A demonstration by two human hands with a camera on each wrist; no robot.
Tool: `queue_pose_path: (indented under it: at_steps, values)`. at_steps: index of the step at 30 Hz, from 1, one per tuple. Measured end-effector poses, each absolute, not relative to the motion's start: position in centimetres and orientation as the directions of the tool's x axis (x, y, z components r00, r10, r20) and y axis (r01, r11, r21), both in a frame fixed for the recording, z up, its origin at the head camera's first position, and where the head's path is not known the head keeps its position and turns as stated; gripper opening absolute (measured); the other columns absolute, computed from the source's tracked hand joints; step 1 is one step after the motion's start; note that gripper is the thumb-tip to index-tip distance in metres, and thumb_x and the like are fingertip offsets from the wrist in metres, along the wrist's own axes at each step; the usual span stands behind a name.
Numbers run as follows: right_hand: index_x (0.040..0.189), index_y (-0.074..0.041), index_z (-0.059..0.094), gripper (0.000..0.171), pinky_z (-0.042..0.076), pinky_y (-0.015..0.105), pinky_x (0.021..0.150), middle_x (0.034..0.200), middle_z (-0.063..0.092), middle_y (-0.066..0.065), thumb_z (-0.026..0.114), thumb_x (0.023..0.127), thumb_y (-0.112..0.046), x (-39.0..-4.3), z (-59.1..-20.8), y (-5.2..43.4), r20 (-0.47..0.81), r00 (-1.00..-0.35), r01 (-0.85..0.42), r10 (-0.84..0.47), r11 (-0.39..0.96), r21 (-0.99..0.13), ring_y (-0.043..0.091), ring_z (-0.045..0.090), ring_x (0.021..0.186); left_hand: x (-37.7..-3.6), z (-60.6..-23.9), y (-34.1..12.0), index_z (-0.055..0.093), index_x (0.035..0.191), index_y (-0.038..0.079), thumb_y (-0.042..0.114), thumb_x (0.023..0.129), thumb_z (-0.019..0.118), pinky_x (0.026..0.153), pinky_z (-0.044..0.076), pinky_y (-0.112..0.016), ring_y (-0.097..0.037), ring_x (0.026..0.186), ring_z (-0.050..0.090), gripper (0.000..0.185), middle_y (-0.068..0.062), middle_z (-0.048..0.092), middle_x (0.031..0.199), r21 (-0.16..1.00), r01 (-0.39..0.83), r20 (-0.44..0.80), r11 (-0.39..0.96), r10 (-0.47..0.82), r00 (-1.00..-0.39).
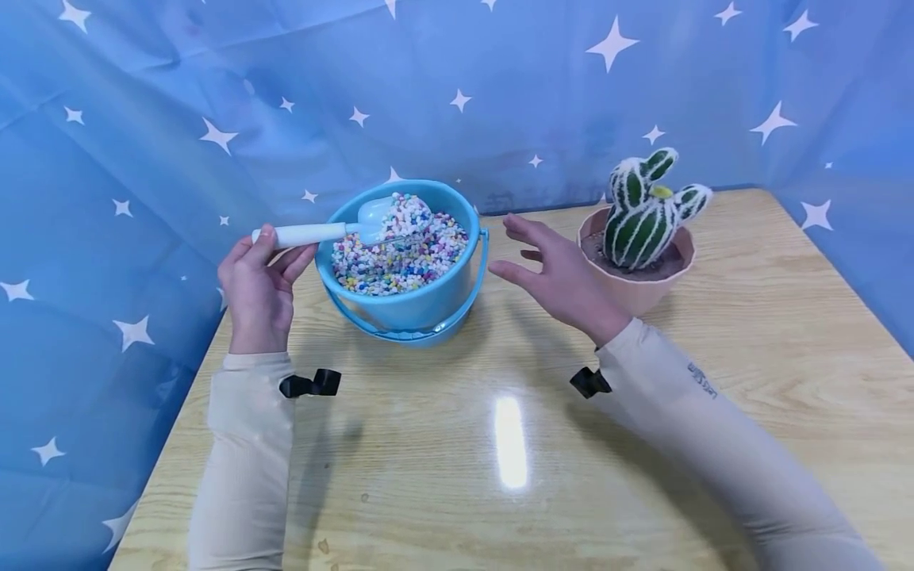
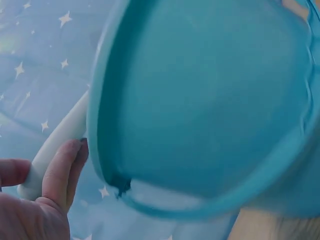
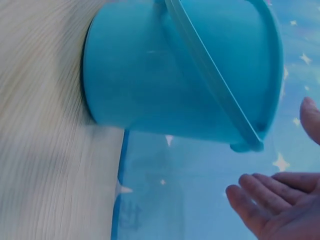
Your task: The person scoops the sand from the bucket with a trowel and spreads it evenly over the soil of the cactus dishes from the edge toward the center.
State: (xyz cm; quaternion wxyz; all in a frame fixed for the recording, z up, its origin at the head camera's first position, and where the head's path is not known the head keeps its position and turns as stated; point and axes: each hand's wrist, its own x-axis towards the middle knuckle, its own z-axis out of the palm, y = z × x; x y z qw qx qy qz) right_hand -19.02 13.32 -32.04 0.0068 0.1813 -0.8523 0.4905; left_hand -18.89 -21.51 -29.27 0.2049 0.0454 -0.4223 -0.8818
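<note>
Between thumb and fingers, my left hand [image 1: 259,297] grips the white handle of a light blue scoop [image 1: 303,235], holding it level over the bucket. Small multicoloured beads [image 1: 409,216] fill the scoop. Below it, a blue bucket [image 1: 437,300] stands on the table, holding many loose beads [image 1: 400,270] of the same kind. Its handle hangs down at the front. To the right of the bucket, my right hand [image 1: 560,274] hovers with fingers extended, holding nothing. In the right wrist view those fingers [image 3: 265,195] are apart from the bucket's wall [image 3: 160,75].
A pink pot [image 1: 631,293] with a green and white cactus [image 1: 635,230] stands right of the bucket, partly behind my right hand. The wooden table [image 1: 428,492] ends at a blue star-patterned cloth [image 1: 414,71] at the back and sides.
</note>
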Motion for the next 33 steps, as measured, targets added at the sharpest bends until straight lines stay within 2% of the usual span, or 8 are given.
queue_pose_path:
  at_steps: [6,9,15,18,25,29,33]
  values:
    - [0.151,-0.014,0.039,0.070,0.042,0.041,0.108,0.150,0.042,0.005,0.067,0.094,-0.042,-16.8,-32.3,16.7,0.199,-0.950,-0.295,-0.241,0.483,-0.824,0.021,0.042,0.135,-18.7,-28.6,-20.0,0.053,0.108,-0.012,0.003,0.096,0.063,0.082,0.058,-0.043,-0.038,0.082,0.071,0.022,-0.027,0.059,0.109,0.723,0.292,0.063,-0.626,-0.360,-0.931]
    - [0.150,-0.013,0.040,0.068,0.043,0.045,0.107,0.149,0.044,0.006,0.068,0.094,-0.040,-15.7,-32.4,18.3,0.189,-0.963,-0.261,-0.193,0.483,-0.836,0.026,0.045,0.133,-18.7,-28.3,-19.2,0.054,0.108,-0.012,0.005,0.097,0.062,0.083,0.057,-0.042,-0.038,0.083,0.071,0.022,-0.028,0.058,0.111,0.729,0.286,0.081,-0.622,-0.337,-0.938]
    - [0.147,-0.011,0.044,0.063,0.045,0.044,0.105,0.142,0.051,0.009,0.069,0.094,-0.035,-14.5,-32.6,20.2,0.217,-0.968,-0.250,-0.125,0.449,-0.858,0.027,0.050,0.128,-18.8,-27.8,-17.2,0.054,0.104,-0.011,0.005,0.098,0.060,0.084,0.057,-0.042,-0.037,0.082,0.071,0.018,-0.025,0.056,0.108,0.735,0.267,0.101,-0.624,-0.289,-0.952]
    - [0.145,-0.010,0.046,0.060,0.045,0.040,0.105,0.140,0.053,0.010,0.069,0.095,-0.033,-14.0,-32.7,21.1,0.240,-0.966,-0.257,-0.095,0.446,-0.857,0.025,0.050,0.127,-18.9,-27.7,-16.2,0.052,0.104,-0.010,0.005,0.099,0.059,0.084,0.057,-0.042,-0.037,0.084,0.071,0.017,-0.025,0.057,0.107,0.735,0.243,0.096,-0.633,-0.257,-0.962]
    - [0.145,-0.008,0.046,0.059,0.048,0.017,0.093,0.138,0.055,0.013,0.069,0.095,-0.028,-13.4,-33.1,23.3,0.258,-0.966,-0.241,-0.029,0.476,-0.846,0.029,0.055,0.121,-19.1,-27.1,-14.5,0.053,0.107,-0.010,0.005,0.099,0.058,0.083,0.057,-0.041,-0.036,0.083,0.071,0.018,-0.026,0.058,0.106,0.757,0.217,0.096,-0.617,-0.223,-0.970]
    - [0.141,-0.008,0.051,0.053,0.049,0.016,0.091,0.134,0.057,0.012,0.070,0.094,-0.023,-13.3,-33.6,24.5,0.287,-0.957,-0.238,0.034,0.466,-0.852,0.027,0.057,0.115,-19.2,-27.0,-13.7,0.054,0.102,-0.010,0.004,0.101,0.055,0.084,0.057,-0.041,-0.036,0.082,0.072,0.015,-0.026,0.060,0.105,0.758,0.208,0.107,-0.618,-0.196,-0.975]
    - [0.134,-0.004,0.058,0.045,0.050,0.017,0.091,0.130,0.059,0.011,0.071,0.093,-0.016,-13.5,-34.4,25.8,0.326,-0.937,-0.240,0.125,0.448,-0.861,0.018,0.059,0.109,-19.5,-26.8,-12.7,0.054,0.100,-0.011,0.003,0.101,0.054,0.083,0.058,-0.040,-0.035,0.080,0.072,0.014,-0.026,0.060,0.104,0.768,0.196,0.106,-0.610,-0.180,-0.978]
